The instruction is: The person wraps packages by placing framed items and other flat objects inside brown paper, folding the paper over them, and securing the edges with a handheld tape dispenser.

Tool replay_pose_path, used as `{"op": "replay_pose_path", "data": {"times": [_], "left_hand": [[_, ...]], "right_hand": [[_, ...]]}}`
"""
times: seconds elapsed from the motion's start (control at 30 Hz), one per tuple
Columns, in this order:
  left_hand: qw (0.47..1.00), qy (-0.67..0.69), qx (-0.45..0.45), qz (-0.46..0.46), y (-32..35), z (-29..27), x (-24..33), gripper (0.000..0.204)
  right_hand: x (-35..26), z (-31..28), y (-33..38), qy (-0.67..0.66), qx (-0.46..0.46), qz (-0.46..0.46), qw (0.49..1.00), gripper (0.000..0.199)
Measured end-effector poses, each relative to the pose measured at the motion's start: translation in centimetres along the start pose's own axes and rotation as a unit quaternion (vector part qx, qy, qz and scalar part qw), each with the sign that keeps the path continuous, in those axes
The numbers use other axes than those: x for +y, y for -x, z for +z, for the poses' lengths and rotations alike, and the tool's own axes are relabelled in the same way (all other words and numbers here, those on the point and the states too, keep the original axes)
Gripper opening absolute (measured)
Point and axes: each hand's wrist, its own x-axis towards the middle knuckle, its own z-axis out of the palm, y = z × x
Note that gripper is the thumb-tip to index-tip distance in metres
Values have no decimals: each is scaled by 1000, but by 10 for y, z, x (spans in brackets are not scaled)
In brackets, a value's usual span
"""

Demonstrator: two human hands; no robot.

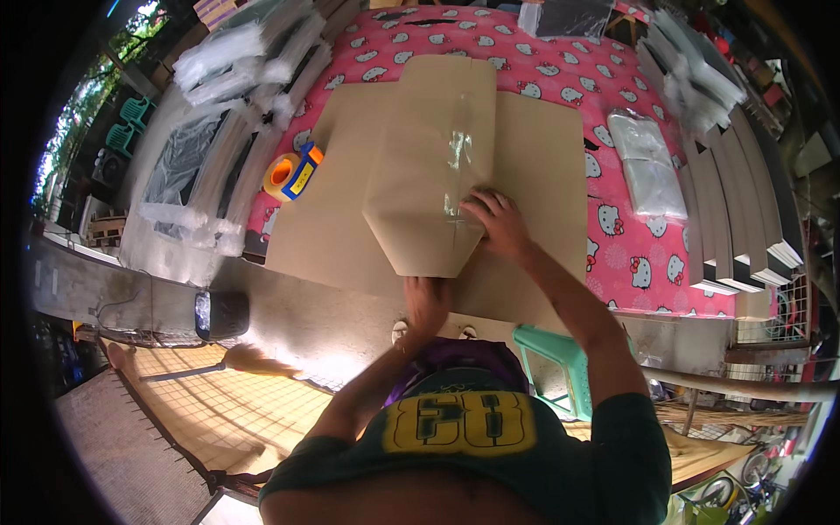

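A long brown kraft paper wrapper (420, 149) lies folded over on a wider flat sheet of brown kraft paper (547, 175). Clear tape (455, 153) runs along its right side, and its near end tapers inward. My left hand (426, 304) is at that near end, its fingers tucked in under the paper edge and mostly hidden. On the right side, near the tapered fold, my right hand (499, 220) rests with fingers slightly apart, fingertips pressing on the paper; its thumb is hard to see. A tape roll in a blue and yellow dispenser (296, 172) sits at the sheet's left edge.
A pink patterned cloth (626, 254) covers the table. Plastic-wrapped flat goods (192, 166) are stacked at left, thick boards (744, 210) at right. A folded clear plastic pack (646, 162) lies right of the paper. Below stand a green stool (560, 367) and a broom (254, 360).
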Motion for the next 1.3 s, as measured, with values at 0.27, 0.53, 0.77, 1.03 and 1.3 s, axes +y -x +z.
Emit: {"op": "replay_pose_path", "data": {"times": [0.27, 0.53, 0.77, 1.03, 1.3], "left_hand": [[978, -166, -91, 86, -78, -14, 49, 39], [968, -84, -153, 180, -98, 0, 67, 46], [904, -17, -187, 385, -152, -24, 112, 45], [861, -194, -236, 406, -230, -16, 54, 53], [906, -101, -225, 343, -238, -17, 56, 52]], "right_hand": [[-10, 39, 1, -86, 178, 166, 966, 87], [-59, 117, 49, 342, -22, 402, 849, 92], [-83, 87, 31, -381, 112, 442, 804, 71], [-69, 28, -5, -570, 183, 549, 583, 55], [-156, 71, 49, -707, 2, 416, 572, 36]]}}
